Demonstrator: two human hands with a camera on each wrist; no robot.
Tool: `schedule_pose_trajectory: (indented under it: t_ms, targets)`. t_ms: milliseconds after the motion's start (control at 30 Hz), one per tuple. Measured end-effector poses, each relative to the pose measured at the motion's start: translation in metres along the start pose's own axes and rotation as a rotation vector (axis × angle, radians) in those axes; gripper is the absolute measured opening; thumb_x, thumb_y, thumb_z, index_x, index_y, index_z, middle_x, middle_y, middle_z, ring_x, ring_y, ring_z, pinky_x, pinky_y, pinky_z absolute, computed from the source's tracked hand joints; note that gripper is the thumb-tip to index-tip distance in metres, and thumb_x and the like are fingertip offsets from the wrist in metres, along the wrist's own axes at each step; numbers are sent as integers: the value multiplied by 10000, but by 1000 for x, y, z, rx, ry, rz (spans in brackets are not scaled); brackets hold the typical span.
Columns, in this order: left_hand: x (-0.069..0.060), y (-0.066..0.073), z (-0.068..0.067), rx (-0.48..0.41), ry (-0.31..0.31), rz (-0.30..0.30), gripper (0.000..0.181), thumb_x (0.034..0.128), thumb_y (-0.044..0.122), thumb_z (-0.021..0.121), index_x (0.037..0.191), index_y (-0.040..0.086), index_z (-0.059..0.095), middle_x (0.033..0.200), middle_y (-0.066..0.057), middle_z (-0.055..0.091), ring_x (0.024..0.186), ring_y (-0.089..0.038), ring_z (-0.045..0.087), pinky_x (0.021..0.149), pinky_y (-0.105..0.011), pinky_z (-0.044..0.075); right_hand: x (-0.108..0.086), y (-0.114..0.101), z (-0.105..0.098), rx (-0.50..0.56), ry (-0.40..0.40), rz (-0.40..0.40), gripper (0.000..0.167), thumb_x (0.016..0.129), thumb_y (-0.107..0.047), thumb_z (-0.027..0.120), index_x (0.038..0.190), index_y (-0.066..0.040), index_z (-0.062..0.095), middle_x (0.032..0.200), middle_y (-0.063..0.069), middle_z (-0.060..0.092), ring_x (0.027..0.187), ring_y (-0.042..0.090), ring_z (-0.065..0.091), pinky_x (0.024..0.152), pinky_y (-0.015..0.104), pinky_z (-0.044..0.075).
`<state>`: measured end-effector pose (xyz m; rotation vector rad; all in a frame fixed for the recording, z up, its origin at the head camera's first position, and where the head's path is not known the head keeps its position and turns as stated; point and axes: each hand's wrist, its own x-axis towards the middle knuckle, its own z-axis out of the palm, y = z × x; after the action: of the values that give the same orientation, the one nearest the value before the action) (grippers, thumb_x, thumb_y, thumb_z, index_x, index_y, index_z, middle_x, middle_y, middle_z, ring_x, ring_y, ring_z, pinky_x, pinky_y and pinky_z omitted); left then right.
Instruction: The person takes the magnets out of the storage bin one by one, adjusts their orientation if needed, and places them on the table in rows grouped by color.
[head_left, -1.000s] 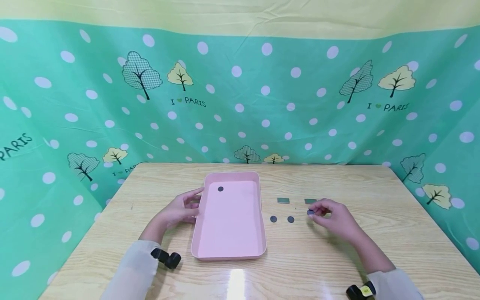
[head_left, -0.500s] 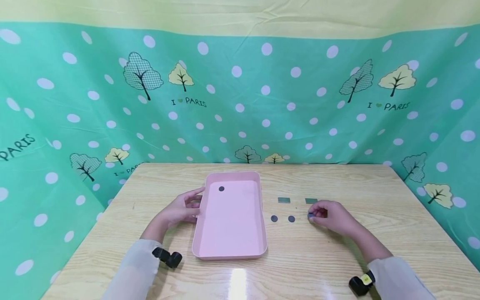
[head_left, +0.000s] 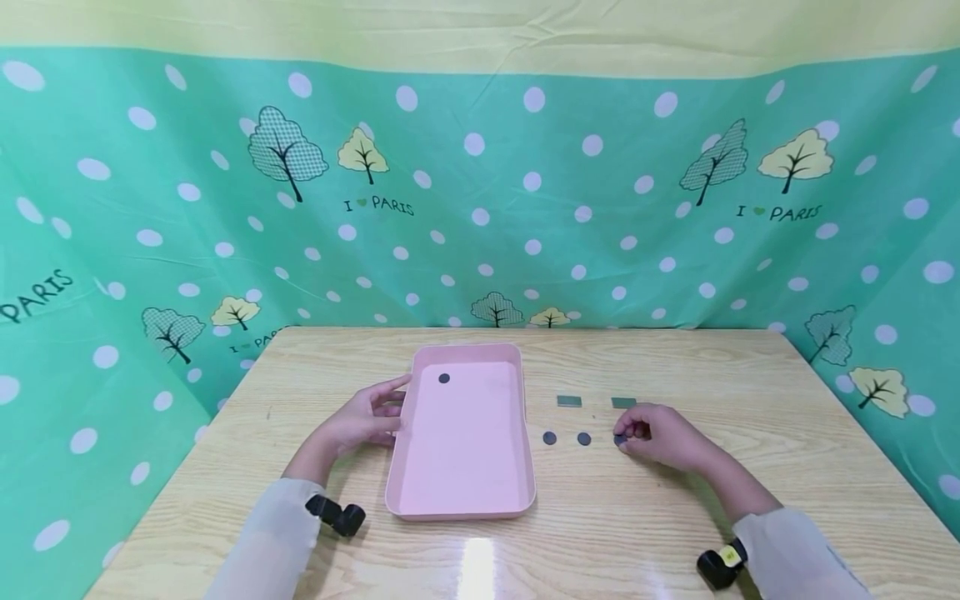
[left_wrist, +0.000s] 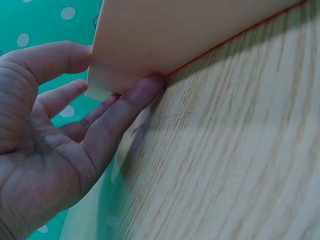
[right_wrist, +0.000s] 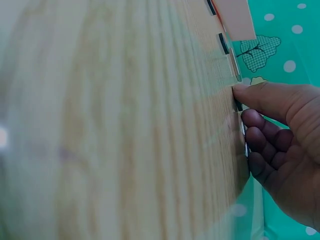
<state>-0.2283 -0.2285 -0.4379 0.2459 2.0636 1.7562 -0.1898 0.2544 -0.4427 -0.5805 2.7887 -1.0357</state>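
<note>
A pink rectangular tray [head_left: 465, 467] lies on the table, with one dark round disc [head_left: 444, 378] inside near its far end. Against the tray's left outer wall rests my left hand [head_left: 362, 419], fingers spread and touching that wall [left_wrist: 145, 40]. At the right, my right hand [head_left: 667, 435] pinches another dark disc [head_left: 619, 440] between thumb and fingers, down at the tabletop. Two matching discs lie to its left, a middle one [head_left: 584, 438] and one nearer the tray [head_left: 550, 438]. The fingers partly cover the pinched disc in the right wrist view.
Behind the row of discs lie two flat dark-green rectangular pieces, a left one [head_left: 569, 401] and a right one [head_left: 624, 402]. The wooden table [head_left: 337, 550] reaches back to a green dotted curtain [head_left: 480, 183].
My right hand has brought its disc slightly nearer to me and down to the table, level with the other two. My left hand and the tray hold their places.
</note>
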Motion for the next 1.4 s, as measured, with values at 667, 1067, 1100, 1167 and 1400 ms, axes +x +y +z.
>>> schedule_pose_trajectory:
  t_ms: [667, 1067, 1100, 1167, 1400]
  targets:
    - [1, 0, 2, 12, 25, -10, 794, 854, -54, 629, 1545, 129, 283, 1478, -243, 365, 1169, -333, 549, 786, -466, 577, 0, -10, -4, 11, 21, 32, 181, 819, -114, 775, 973, -98, 683, 871, -11, 583, 792, 160, 510, 647, 256, 474]
    - [2, -3, 0, 19, 25, -7, 788, 851, -59, 618, 1543, 133, 291, 1472, -246, 372, 1149, -326, 561, 775, -464, 578, 5, -32, -5, 41, 173, -74, 246, 809, -73, 780, 1034, -40, 685, 986, 79, 644, 862, 188, 585, 766, 387, 537]
    - [2, -3, 0, 16, 24, -8, 789, 851, -61, 617, 1543, 133, 290, 1474, -246, 369, 1153, -329, 559, 775, -465, 578, 6, -35, -5, 43, 178, -87, 248, 809, -70, 779, 1036, -37, 684, 986, 79, 644, 859, 179, 586, 770, 401, 539]
    - [2, -3, 0, 14, 22, -5, 789, 851, -62, 617, 1543, 131, 289, 1478, -249, 362, 1163, -335, 555, 777, -465, 577, 6, -39, -4, 51, 186, -107, 248, 808, -65, 781, 1034, -33, 684, 980, 79, 646, 851, 169, 589, 775, 415, 542]
    - [2, -2, 3, -2, 0, 12, 782, 856, -66, 605, 1544, 108, 277, 1472, -253, 354, 1180, -357, 544, 799, -478, 571, 13, -53, -1, 94, 164, -138, 243, 816, -62, 772, 1040, -40, 681, 990, 85, 652, 856, 155, 595, 805, 460, 542]
